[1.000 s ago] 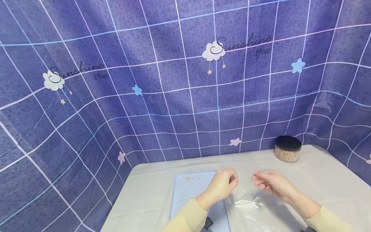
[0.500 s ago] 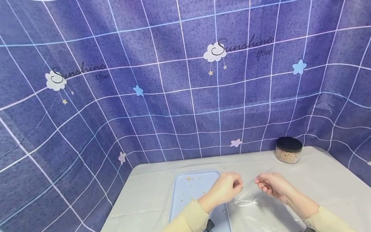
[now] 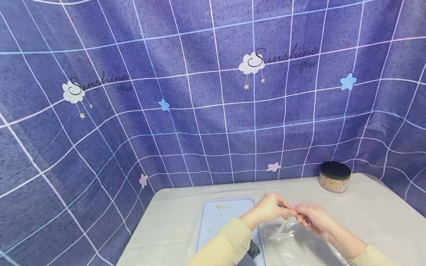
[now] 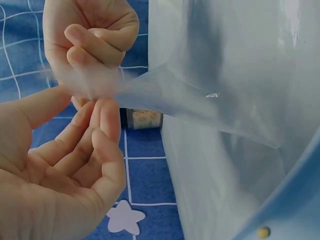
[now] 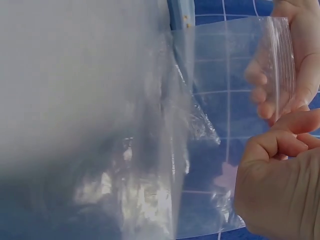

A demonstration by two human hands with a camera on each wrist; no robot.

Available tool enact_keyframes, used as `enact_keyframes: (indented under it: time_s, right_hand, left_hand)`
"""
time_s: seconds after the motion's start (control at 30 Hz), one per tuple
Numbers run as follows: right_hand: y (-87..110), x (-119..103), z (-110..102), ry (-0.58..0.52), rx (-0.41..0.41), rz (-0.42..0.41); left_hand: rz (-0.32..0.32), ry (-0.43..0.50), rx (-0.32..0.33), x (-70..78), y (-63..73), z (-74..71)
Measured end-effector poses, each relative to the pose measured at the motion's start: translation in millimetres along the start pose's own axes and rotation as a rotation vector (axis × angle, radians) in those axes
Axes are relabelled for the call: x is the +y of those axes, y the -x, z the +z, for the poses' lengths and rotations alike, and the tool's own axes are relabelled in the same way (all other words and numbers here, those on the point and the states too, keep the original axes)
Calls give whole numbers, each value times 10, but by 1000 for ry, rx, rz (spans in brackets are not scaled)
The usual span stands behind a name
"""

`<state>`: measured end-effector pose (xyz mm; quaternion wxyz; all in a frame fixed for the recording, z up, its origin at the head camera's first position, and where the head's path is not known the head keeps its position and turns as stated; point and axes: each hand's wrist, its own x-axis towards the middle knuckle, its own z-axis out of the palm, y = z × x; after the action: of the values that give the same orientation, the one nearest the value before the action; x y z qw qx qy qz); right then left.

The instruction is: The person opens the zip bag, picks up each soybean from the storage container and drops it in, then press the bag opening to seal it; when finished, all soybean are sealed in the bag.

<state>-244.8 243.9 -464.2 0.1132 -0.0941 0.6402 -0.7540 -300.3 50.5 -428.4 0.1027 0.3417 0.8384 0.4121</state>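
A clear plastic zip-lock bag (image 5: 215, 65) hangs from both hands, its ribbed seal strip (image 5: 282, 60) showing along one edge in the right wrist view. At that sealed edge my left hand (image 3: 270, 207) pinches the plastic between thumb and fingertips. Close beside it, fingertips nearly touching, my right hand (image 3: 316, 218) pinches the same edge with its fingers curled. The left wrist view shows the film (image 4: 165, 92) stretching away from the hands. Whatever the bag may hold is not visible.
Left of the bag lies a light blue tray (image 3: 207, 214) with several small yellowish bits (image 3: 218, 207). A black-lidded clear jar (image 3: 335, 178) of pale rings stands at the back right. Behind the grey-covered table (image 3: 166, 221) hangs a blue grid-patterned cloth (image 3: 206, 111).
My left hand has moved right until its fingertips meet those of the right hand at the bag's edge. The head view has shifted slightly.
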Motion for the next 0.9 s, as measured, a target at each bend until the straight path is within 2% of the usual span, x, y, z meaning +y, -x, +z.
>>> enact_keyframes:
  time_s: [0.2,0.43,0.63,0.9]
  right_hand:
    - [26,78,-1,-12,0,-28]
    - [12,109,-4,42,22,-33]
    - [14,97,10,82,33,-38]
    - [37,90,-5,118,-80,-46]
  left_hand:
    - [-47,44,-26,-27,1,43]
    - [-63,193,-52,-40,24,38]
    - [-101,244,-49,-71,14,47]
    - [-179,290,-35,-114,25,74]
